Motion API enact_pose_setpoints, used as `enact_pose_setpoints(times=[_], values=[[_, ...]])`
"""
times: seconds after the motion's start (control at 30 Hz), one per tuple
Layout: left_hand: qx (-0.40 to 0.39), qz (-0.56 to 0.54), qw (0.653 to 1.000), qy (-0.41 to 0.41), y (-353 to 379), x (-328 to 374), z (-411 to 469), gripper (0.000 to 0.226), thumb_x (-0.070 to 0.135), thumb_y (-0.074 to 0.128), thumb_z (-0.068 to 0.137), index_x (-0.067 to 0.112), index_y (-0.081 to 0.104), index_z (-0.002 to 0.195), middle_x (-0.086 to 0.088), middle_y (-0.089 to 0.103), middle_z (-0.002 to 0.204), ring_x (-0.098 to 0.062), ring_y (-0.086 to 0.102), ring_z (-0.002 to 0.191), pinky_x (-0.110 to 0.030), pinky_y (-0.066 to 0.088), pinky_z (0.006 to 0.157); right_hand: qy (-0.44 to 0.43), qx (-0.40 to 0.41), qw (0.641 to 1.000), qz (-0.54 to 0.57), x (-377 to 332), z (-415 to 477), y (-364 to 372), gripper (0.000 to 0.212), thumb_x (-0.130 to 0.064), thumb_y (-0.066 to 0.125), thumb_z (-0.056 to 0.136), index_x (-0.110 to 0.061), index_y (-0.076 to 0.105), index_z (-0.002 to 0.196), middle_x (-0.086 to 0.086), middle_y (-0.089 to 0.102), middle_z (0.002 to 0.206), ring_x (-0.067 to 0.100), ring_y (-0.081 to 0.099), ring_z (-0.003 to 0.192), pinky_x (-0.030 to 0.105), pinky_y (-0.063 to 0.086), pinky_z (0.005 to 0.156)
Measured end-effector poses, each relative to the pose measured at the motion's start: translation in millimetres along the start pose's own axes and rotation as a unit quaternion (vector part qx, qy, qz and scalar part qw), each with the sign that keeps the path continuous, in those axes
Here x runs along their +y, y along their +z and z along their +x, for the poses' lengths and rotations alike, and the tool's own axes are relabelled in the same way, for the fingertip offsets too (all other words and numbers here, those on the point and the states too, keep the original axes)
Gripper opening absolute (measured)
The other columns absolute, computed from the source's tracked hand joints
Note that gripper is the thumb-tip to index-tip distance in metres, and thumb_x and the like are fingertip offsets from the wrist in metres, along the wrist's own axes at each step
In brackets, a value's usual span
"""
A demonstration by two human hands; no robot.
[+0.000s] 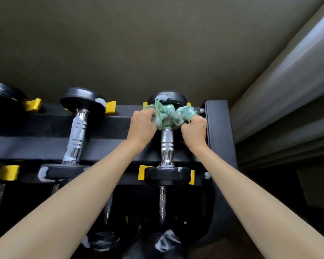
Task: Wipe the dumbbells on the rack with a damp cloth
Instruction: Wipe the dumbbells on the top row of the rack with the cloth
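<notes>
Fingers (148, 116) of both my hands clench the green cloth (166, 114) around the far end of the dumbbell (166, 143).
My left hand (142, 126) grips the cloth's left side and my right hand (194, 130) grips its right side, so I see the bunched cloth wrapped over the top of the chrome handle, touching the far black head. That dumbbell lies in yellow cradles (141, 172) at the right end of the rack (45, 144), just beside the upright post (218, 131). A second dumbbell (77, 135) rests to the left on the same tier, well apart, pale smears on both its heads. More handles (162, 202) show dimly below the rack's near edge.
</notes>
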State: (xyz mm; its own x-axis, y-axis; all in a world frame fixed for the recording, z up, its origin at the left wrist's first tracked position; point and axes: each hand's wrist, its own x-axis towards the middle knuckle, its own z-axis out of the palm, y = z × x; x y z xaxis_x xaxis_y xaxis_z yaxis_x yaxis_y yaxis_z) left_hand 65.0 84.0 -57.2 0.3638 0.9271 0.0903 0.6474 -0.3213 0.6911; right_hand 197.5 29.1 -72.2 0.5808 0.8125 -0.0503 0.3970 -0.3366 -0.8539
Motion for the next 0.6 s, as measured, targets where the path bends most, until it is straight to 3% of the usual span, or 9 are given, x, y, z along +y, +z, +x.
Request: enact_pose_setpoints(times=[0.07, 0.17, 0.23, 0.33, 0.4, 0.43, 0.5, 0.6], values=[[-0.041, -0.028, 0.998, -0.044, -3.6, 3.8, 1.0, 0.046, -0.008, 0.048, 0.081, 0.023, 0.033, 0.049, 0.005, 0.039, 0.053, -0.025, 0.033, 0.067, -0.030, 0.013, 0.054, 0.021, -0.021, 0.999, 0.019, -0.4, -0.8, -2.6, 0.052, 0.012, 0.054, 0.078, -0.017, 0.026, 0.046, -0.003, 0.030, 0.046, 0.011, 0.026, 0.045, 0.022, 0.020, 0.041], [-0.128, 0.023, 0.988, -0.078, -8.5, 0.5, 3.8, 0.038, -0.009, 0.043, 0.080, 0.013, 0.033, 0.050, -0.008, 0.045, 0.060, -0.028, 0.037, 0.073, -0.031, 0.019, 0.057, 0.055, -0.068, 0.994, 0.061, -2.3, -5.0, -7.5, 0.050, 0.007, 0.058, 0.082, -0.013, 0.029, 0.046, -0.001, 0.031, 0.047, 0.011, 0.025, 0.045, 0.019, 0.022, 0.042], [-0.164, 0.039, 0.982, -0.086, -11.1, -1.1, 3.3, 0.032, -0.009, 0.042, 0.078, 0.009, 0.035, 0.052, -0.015, 0.051, 0.067, -0.029, 0.040, 0.073, -0.032, 0.026, 0.056, 0.072, -0.095, 0.990, 0.076, -1.0, -8.6, -10.6, 0.034, 0.006, 0.058, 0.081, 0.002, 0.041, 0.053, 0.010, 0.041, 0.052, 0.016, 0.033, 0.052, 0.031, 0.031, 0.048], [-0.213, 0.043, 0.972, -0.090, -16.1, 0.8, -2.5, 0.033, -0.011, 0.041, 0.077, 0.008, 0.032, 0.050, -0.006, 0.044, 0.057, -0.023, 0.036, 0.057, -0.026, 0.023, 0.044, 0.091, -0.127, 0.985, 0.069, -0.1, -16.7, -15.8, 0.015, 0.005, 0.058, 0.080, 0.019, 0.056, 0.079, 0.036, 0.059, 0.077, 0.036, 0.054, 0.062, 0.059, 0.048, 0.063], [-0.243, 0.060, 0.964, -0.092, -18.0, 0.0, -7.1, 0.035, -0.010, 0.043, 0.076, 0.008, 0.030, 0.050, -0.003, 0.040, 0.058, -0.022, 0.030, 0.055, -0.027, 0.020, 0.045, 0.092, -0.142, 0.983, 0.064, 0.1, -23.9, -22.1, 0.011, 0.008, 0.059, 0.080, 0.018, 0.060, 0.085, 0.037, 0.061, 0.090, 0.050, 0.058, 0.083, 0.059, 0.047, 0.075], [-0.257, 0.069, 0.960, -0.092, -19.0, -1.2, -9.3, 0.035, -0.009, 0.044, 0.077, 0.009, 0.029, 0.050, -0.004, 0.039, 0.059, -0.023, 0.029, 0.057, -0.029, 0.019, 0.047, 0.091, -0.151, 0.983, 0.058, 2.0, -26.8, -25.5, 0.009, 0.009, 0.059, 0.079, 0.017, 0.062, 0.084, 0.035, 0.062, 0.092, 0.048, 0.058, 0.086, 0.054, 0.050, 0.076], [-0.283, 0.077, 0.952, -0.085, -21.1, -2.8, -13.6, 0.037, -0.009, 0.045, 0.077, 0.010, 0.026, 0.051, -0.004, 0.036, 0.059, -0.022, 0.026, 0.059, -0.029, 0.016, 0.050, 0.097, -0.174, 0.979, 0.044, 3.9, -33.2, -30.7, 0.011, 0.009, 0.062, 0.078, 0.019, 0.062, 0.083, 0.034, 0.064, 0.090, 0.036, 0.060, 0.073, 0.043, 0.052, 0.069], [-0.325, 0.084, 0.940, -0.068, -26.2, 0.1, -21.0, 0.041, -0.012, 0.042, 0.076, 0.012, 0.019, 0.053, -0.002, 0.025, 0.056, -0.017, 0.018, 0.055, -0.029, 0.011, 0.050, 0.122, -0.209, 0.970, 0.018, 5.2, -36.8, -36.1, 0.025, 0.003, 0.067, 0.077, 0.022, 0.056, 0.087, 0.037, 0.061, 0.090, 0.035, 0.056, 0.068, 0.056, 0.050, 0.071]])
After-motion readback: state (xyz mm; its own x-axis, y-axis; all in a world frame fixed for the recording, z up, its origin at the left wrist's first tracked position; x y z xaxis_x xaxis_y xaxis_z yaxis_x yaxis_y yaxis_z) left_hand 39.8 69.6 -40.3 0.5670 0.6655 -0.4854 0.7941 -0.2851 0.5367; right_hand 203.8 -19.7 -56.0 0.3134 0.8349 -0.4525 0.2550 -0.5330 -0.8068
